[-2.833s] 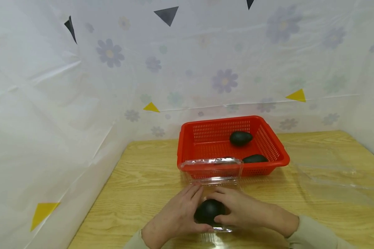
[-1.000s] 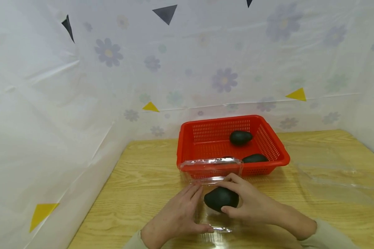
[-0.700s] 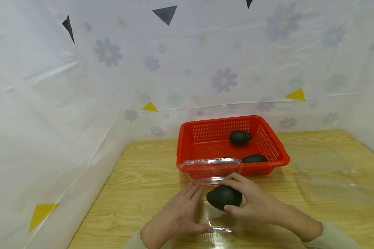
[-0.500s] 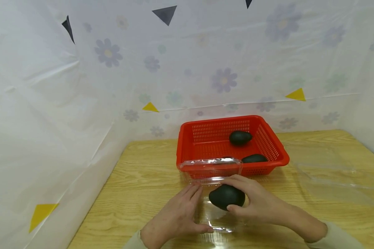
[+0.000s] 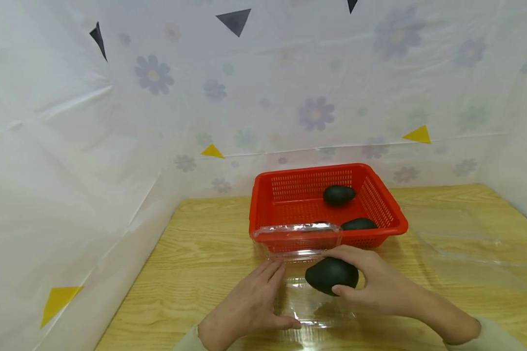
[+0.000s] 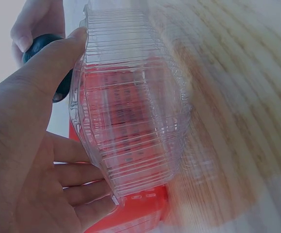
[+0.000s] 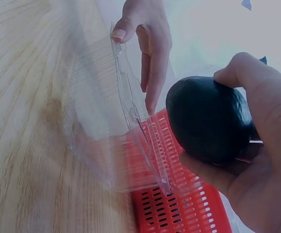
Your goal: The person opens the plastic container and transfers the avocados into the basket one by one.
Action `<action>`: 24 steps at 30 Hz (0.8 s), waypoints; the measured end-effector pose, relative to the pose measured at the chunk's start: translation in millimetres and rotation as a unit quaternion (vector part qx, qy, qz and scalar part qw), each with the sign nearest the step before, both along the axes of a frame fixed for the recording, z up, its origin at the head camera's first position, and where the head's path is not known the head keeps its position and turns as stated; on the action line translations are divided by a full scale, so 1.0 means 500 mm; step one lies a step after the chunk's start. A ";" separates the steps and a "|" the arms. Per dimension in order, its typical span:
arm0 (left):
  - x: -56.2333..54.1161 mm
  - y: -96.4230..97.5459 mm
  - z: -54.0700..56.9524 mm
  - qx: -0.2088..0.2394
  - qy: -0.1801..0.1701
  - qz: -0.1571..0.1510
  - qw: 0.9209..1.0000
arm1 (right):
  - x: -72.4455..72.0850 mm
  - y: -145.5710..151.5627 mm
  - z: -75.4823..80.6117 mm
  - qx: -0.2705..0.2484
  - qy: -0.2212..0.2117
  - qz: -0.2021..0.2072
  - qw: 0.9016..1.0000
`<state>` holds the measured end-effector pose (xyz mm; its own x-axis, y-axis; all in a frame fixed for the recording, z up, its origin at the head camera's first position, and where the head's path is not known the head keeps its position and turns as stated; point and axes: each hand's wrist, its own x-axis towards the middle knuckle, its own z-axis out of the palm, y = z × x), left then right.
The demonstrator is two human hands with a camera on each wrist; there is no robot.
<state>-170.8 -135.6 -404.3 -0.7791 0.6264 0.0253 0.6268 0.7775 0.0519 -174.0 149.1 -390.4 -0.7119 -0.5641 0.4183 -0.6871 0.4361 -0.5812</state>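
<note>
A dark green avocado (image 5: 332,276) is in my right hand (image 5: 373,282), gripped between thumb and fingers. It hangs over a clear plastic clamshell container (image 5: 312,302), whose lid (image 5: 298,239) stands raised at the back, against the basket's front. From the right wrist view, the avocado (image 7: 208,119) is above the container's rim and apart from it. My left hand (image 5: 250,302) rests along the container's left rim with its fingers straight. In the left wrist view, the thumb touches one end of the rim and the fingertips touch the other.
A red perforated basket (image 5: 259,204) stands behind the container. One avocado (image 5: 339,195) lies toward its back and another (image 5: 359,224) near its front wall. More clear plastic (image 5: 478,258) lies on the wooden table (image 5: 193,253) at the right. White patterned sheeting (image 5: 263,97) surrounds the table.
My right hand has lifted the avocado from inside the clamshell container and moved it to the right and slightly away. My left hand has stayed at the container's left rim.
</note>
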 end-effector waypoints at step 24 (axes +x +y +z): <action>0.004 -0.002 -0.003 0.012 0.015 -0.004 1.000 | 0.002 0.067 0.017 -0.013 -0.054 -0.065 0.996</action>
<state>-168.7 -136.8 -405.7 -0.7724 0.6319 0.0642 0.6349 0.7708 0.0518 -173.1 182.9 -381.7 -0.8200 -0.4548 0.3475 -0.5582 0.5014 -0.6611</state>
